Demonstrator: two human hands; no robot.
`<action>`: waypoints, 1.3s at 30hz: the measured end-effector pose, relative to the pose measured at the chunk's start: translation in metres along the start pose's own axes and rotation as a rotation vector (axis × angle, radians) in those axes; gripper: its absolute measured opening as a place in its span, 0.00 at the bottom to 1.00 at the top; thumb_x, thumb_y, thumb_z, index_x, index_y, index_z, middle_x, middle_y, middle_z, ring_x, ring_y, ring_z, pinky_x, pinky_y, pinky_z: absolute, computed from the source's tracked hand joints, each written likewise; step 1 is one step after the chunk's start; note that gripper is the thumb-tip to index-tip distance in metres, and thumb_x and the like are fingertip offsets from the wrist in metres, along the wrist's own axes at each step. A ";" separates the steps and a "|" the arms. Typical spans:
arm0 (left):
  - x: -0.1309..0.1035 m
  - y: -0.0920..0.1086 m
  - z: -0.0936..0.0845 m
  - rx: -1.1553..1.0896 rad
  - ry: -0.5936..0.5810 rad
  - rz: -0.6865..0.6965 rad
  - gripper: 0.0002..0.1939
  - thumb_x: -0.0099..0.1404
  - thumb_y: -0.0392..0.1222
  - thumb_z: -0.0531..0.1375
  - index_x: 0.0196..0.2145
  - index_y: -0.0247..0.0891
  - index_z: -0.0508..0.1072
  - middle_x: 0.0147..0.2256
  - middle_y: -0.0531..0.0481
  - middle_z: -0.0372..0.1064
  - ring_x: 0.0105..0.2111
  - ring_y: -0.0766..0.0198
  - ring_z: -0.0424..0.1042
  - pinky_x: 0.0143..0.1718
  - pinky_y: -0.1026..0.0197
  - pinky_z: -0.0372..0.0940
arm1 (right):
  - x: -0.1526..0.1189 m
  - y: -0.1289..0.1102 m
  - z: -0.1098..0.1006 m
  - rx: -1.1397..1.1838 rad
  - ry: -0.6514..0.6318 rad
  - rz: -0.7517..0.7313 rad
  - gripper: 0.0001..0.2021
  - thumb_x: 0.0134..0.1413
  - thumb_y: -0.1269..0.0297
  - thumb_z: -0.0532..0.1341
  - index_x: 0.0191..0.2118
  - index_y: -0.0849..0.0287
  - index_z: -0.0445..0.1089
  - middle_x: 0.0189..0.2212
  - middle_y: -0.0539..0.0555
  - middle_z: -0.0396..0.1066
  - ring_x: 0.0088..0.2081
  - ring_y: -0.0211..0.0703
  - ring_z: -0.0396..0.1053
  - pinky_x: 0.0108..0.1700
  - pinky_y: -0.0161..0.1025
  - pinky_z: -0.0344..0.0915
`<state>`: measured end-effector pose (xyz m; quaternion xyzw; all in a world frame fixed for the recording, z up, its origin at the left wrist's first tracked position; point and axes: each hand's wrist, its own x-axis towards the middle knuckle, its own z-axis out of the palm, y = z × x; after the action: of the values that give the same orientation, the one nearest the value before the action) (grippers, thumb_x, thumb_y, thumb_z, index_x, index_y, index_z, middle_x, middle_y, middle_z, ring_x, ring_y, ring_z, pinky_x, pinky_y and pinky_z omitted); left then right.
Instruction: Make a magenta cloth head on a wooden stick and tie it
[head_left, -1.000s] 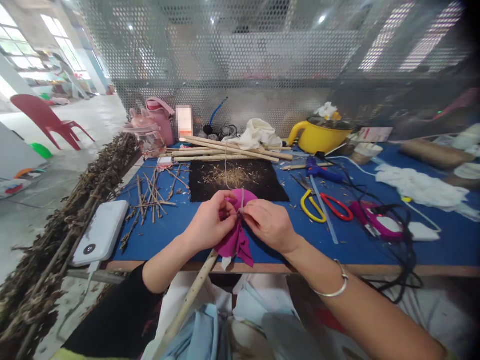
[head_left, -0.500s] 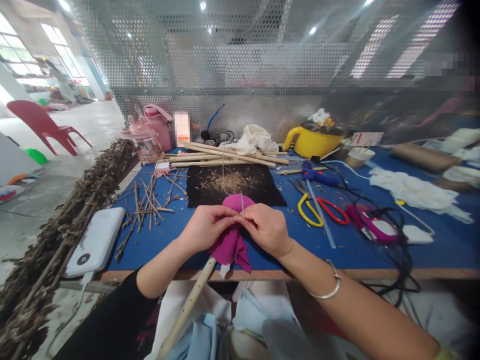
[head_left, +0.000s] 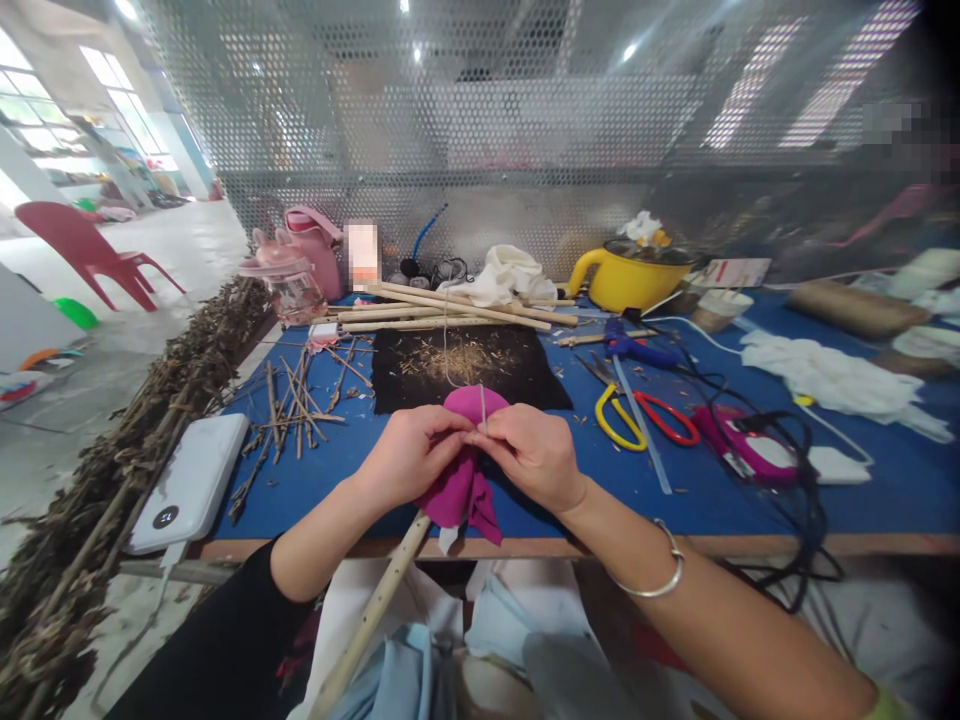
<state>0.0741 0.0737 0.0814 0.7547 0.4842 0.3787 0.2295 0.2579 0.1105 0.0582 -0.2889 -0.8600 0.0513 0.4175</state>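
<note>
A piece of magenta cloth (head_left: 451, 495) is bunched around the upper end of a pale wooden stick (head_left: 375, 610), which slants down toward my lap. Grey string (head_left: 484, 398) crosses over the rounded top of the cloth and runs back across the table. My left hand (head_left: 420, 450) pinches at the string from the left, thumb and forefinger closed. From the right, my right hand (head_left: 536, 450) pinches at the same spot, its fingertips meeting the left ones. The string between the fingertips is mostly hidden.
Behind my hands lies a black cloth (head_left: 390, 375) strewn with shavings, with wooden sticks (head_left: 450, 318) beyond it. To the right are scissors (head_left: 664, 418), a blue glue gun (head_left: 637, 345) and a yellow pot (head_left: 634, 285). A white power bank (head_left: 199, 480) and dry twigs (head_left: 300, 410) lie left.
Almost nothing differs. Both hands stay pinched together at the magenta cloth, and the view has shifted very slightly.
</note>
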 end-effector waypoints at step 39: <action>-0.025 -0.022 0.011 0.435 -0.162 0.120 0.11 0.67 0.34 0.46 0.35 0.36 0.67 0.30 0.48 0.68 0.30 0.62 0.66 0.32 0.62 0.59 | -0.029 -0.034 0.010 0.985 0.100 0.712 0.15 0.59 0.55 0.57 0.25 0.58 0.59 0.16 0.42 0.53 0.19 0.30 0.48 0.21 0.33 0.44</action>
<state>0.0647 0.0611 0.0503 0.8417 0.4885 0.2168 0.0767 0.2494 0.0683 0.0428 -0.3336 -0.5652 0.5657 0.4993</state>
